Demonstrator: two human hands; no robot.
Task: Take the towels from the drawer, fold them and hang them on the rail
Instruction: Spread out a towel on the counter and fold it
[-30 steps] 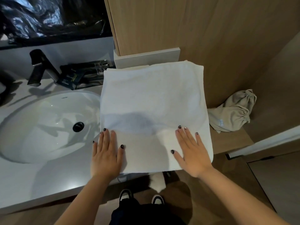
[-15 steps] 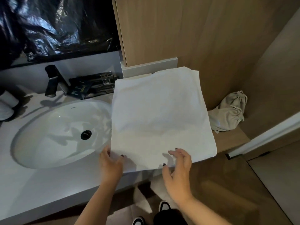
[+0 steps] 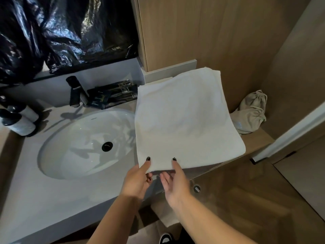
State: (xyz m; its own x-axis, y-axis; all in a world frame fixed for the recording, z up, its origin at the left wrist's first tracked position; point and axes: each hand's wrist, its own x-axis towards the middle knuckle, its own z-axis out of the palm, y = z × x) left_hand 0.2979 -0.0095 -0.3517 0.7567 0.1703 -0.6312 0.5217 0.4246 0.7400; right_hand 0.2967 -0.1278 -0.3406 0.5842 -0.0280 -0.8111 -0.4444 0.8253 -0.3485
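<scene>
**Towel pinched at its near edge on the table**

Towel [image 3: 186, 120], white and folded into a flat rectangle, lies on the right end of the grey table [image 3: 52, 199], just right of the sink [image 3: 84, 143]. Its left edge overlaps the sink's rim slightly, its far edge reaches the pale upstand at the foot of the wooden wall panel [image 3: 219, 32], and its right side lies over a lower wooden shelf [image 3: 255, 140].

Both hands meet at the towel's near edge, close together. The left hand [image 3: 137, 180] takes that edge in a pinch grip: a dark-nailed digit lies on top of the cloth and the other fingers curl beneath the hem. The right hand [image 3: 174, 182] grips the same way just beside it, one dark-nailed digit pressed on top of the towel and the remaining fingers spread under the edge, palm turned up. The near edge is lifted slightly off the table where the hands hold it; the rest of the towel lies flat.

On the shelf right of the towel sits a crumpled beige drawstring bag [image 3: 251, 115], against the wooden wall. Behind the sink stands a black faucet [image 3: 75, 92], and beside it dark toiletry packets [image 3: 112, 95] lie against the back ledge. Two bottles [image 3: 19, 118] with dark caps lie at the table's left end. Black plastic sheeting [image 3: 61, 29] covers the surface above the ledge. Below the table, wooden flooring and the toe of a shoe [image 3: 166, 238] show.
</scene>
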